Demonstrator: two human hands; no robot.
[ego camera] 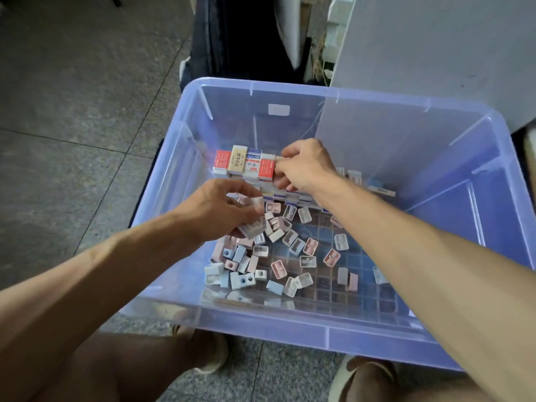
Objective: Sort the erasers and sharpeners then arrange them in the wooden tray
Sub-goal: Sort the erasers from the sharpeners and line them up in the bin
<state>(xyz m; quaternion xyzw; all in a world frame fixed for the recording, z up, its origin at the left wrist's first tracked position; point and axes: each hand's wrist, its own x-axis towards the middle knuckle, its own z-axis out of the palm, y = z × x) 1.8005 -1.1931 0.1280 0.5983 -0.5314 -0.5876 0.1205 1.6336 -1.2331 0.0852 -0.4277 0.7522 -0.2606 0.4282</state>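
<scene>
1. Stacked erasers (245, 166): sleeved blocks packed side by side in a row at the far-left of the bin floor, more layers under them. Long axes run away from me, short ends toward me. The open end of the top row faces right.
2. My right hand (304, 166) is nearer, touching that open end. Fingers curled and pinching what looks like one more eraser against the last red sleeve; the piece itself is mostly hidden.
3. My left hand (223, 210) sits nearer me and lower, fingers closed round a small bundle of erasers (253, 224), tilted, over the loose pile.
4. Loose sharpeners (290, 250): pink, blue and white, scattered on the floor between the stack and me, lying every way.
5. A few more erasers (383, 191) lie behind my right wrist.
6. Blue plastic bin (333, 95) holds everything. No wooden tray in view.
7. Judgement: next piece goes in from the right, axis kept parallel to the row.
</scene>
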